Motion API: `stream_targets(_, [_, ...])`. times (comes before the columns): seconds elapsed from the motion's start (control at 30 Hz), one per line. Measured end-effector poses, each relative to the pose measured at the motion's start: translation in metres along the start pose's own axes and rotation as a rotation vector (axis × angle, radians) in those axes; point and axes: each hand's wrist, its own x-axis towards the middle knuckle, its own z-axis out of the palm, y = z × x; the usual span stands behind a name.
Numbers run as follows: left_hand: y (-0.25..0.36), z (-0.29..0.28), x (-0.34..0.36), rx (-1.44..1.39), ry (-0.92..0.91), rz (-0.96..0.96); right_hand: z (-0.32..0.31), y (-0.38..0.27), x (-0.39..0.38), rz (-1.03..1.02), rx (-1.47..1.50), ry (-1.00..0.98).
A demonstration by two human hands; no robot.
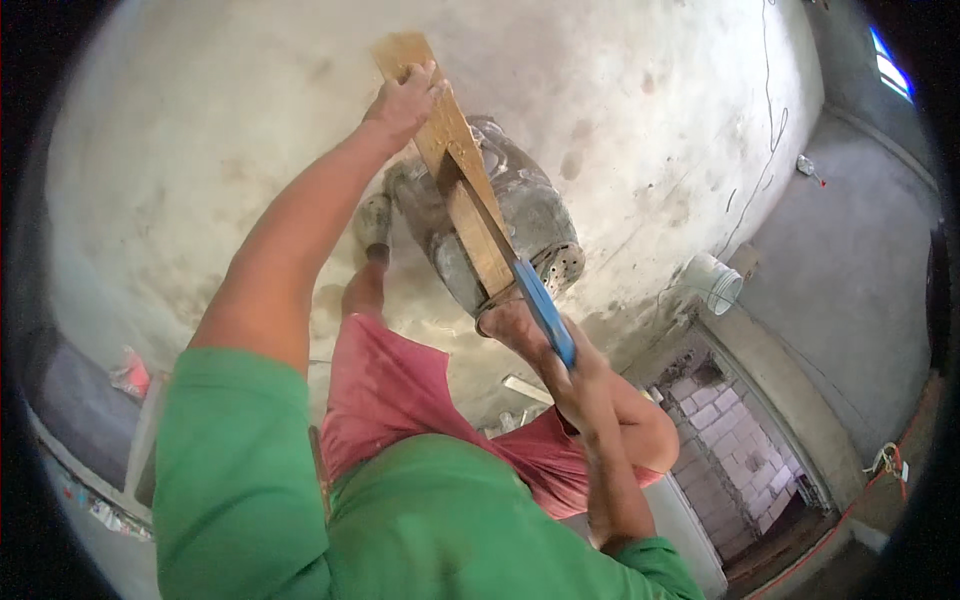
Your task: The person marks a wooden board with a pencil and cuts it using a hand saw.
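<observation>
My left hand (403, 103) is closed round the upper end of a flat wooden board (440, 130), which slants down toward my right leg. In my closed right hand (583, 385) is a handsaw (543, 310) with a long blue part beside the fingers. Its thin, narrowing blade lies along the board, pointing up and left; whether its teeth are in the wood I cannot tell. Beneath the board stands a grey, mortar-stained container (525, 205). A grey shoe with holes (560, 264) is next to its lower right side, by my lower leg.
A pale, stained plaster surface (250, 120) spreads behind the board. To the right are a white bucket (712, 283), a hanging wire (775, 140) and an opening onto grey blocks (725, 430). Orange cord (840, 520) runs along the lower right. Something pink (132, 375) lies at left.
</observation>
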Motion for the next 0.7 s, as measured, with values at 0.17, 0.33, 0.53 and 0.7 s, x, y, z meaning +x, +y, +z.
stream_targets(0.17, [0.003, -0.004, -0.02, -0.006, -0.028, -0.088, -0.025, 0.01, -0.041, -0.156, -0.136, 0.016])
stream_targets(0.33, [0.025, -0.011, 0.011, -0.057, 0.029, -0.095, 0.075, 0.03, 0.134, -0.032, -0.065, 0.081])
stream_targets(0.53, [0.017, -0.02, -0.001, -0.147, -0.032, -0.08, 0.038, 0.033, 0.054, -0.148, -0.032, 0.084])
stream_targets(0.7, [0.003, -0.014, -0.019, -0.066, -0.031, -0.13, -0.031, 0.046, -0.068, -0.153, -0.127, 0.033])
